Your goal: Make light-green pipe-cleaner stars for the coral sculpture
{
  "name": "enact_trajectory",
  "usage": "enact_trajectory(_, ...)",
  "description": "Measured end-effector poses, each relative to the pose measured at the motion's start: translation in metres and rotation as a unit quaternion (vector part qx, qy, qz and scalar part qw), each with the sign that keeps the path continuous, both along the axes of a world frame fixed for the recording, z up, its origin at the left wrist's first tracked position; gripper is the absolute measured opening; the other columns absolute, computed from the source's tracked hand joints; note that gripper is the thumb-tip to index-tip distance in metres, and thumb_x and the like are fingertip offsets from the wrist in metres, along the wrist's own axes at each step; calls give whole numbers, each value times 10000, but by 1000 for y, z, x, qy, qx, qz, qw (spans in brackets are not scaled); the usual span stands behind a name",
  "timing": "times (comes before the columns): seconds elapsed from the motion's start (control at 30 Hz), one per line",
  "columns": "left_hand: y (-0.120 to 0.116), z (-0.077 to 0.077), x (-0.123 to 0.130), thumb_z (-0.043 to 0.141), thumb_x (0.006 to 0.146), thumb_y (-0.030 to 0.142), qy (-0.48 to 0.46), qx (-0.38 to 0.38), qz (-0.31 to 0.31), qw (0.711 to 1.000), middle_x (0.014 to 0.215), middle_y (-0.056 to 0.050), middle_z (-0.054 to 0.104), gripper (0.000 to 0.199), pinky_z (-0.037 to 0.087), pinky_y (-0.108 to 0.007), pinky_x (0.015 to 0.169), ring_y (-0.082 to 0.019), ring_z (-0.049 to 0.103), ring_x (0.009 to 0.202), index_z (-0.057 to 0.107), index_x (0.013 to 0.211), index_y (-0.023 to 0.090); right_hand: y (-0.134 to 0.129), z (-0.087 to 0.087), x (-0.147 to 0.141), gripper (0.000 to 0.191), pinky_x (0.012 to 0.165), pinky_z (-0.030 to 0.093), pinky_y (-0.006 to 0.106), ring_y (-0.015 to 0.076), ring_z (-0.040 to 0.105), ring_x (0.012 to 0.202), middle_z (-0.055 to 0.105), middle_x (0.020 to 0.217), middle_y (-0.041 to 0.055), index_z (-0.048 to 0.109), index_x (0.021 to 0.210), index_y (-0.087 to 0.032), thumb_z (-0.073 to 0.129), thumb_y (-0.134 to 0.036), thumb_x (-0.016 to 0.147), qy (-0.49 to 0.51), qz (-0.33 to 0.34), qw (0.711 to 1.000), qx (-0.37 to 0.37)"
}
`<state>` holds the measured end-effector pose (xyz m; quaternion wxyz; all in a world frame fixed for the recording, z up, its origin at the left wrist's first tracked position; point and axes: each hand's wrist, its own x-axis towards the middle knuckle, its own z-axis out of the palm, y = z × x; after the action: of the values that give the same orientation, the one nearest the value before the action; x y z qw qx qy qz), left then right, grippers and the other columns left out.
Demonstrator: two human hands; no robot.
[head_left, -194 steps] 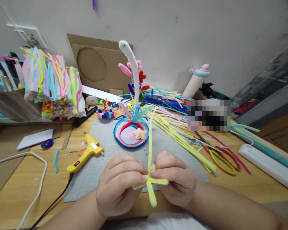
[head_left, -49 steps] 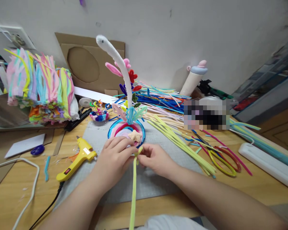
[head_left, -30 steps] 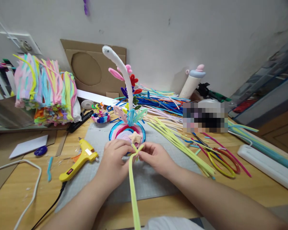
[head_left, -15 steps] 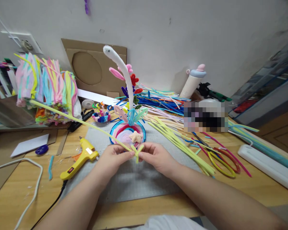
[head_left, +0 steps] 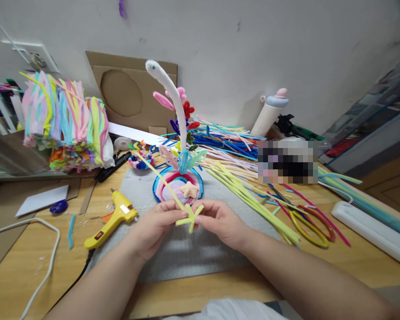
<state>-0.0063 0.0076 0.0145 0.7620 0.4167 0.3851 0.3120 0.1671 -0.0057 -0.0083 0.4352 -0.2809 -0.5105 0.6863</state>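
Observation:
A yellow pipe cleaner [head_left: 191,218], bent into a small star of several points, is pinched between my two hands. Its long straight tail runs up and to the left, over the round base. My left hand [head_left: 160,220] grips it from the left, fingers closed. On the other side, the thumb and fingers of my right hand [head_left: 216,221] hold the star's right part. Just beyond stands a pipe-cleaner decoration with a tall white curved stem [head_left: 170,89], coloured flowers and a round blue and pink base [head_left: 158,184]. A cream star [head_left: 189,190] lies on that base.
On the left, a yellow glue gun [head_left: 113,220] lies on the grey mat [head_left: 173,262]. Loose yellow pipe cleaners [head_left: 253,202] and scissors [head_left: 306,226] lie to the right. A white power strip [head_left: 370,231] sits far right; bundled pipe cleaners [head_left: 63,120] stand back left.
The star has turned so that its points spread toward me. The pipe cleaner's long tail has swung from far left to a steeper angle over the base. Both hands keep hold.

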Motion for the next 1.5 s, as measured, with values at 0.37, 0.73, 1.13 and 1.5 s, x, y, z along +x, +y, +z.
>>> enact_trajectory(0.37,-13,16,3,711,709,247,-75,-23,-32,996,655,13,508,141,317,-196,549,-71,399,562,620,725,140,-12,11,4,74,731,481,289,148,589,767,620,795,41,605,836,-183,559,-138,799,-168,-125,903,375)
enact_trajectory(0.73,-16,7,4,754,675,392,-6,24,-14,1000,576,10,508,303,304,-214,517,-83,419,539,621,634,122,-4,8,19,174,796,470,364,182,581,819,641,813,57,596,954,-180,574,-136,788,-296,-223,702,609)
enact_trajectory(1.13,-14,-2,5,796,646,328,-101,-138,-34,985,597,18,471,274,290,-159,483,-50,374,532,623,659,116,-6,17,23,181,858,446,389,189,569,855,670,846,62,621,997,-168,509,-178,855,-326,-218,659,642)
enact_trajectory(1.5,-14,-7,7,802,652,255,-133,-167,14,977,625,18,501,231,326,-120,464,-36,411,539,635,729,115,-2,13,22,223,856,441,392,185,575,868,661,859,57,622,1008,-206,481,-134,851,-331,-234,671,622)
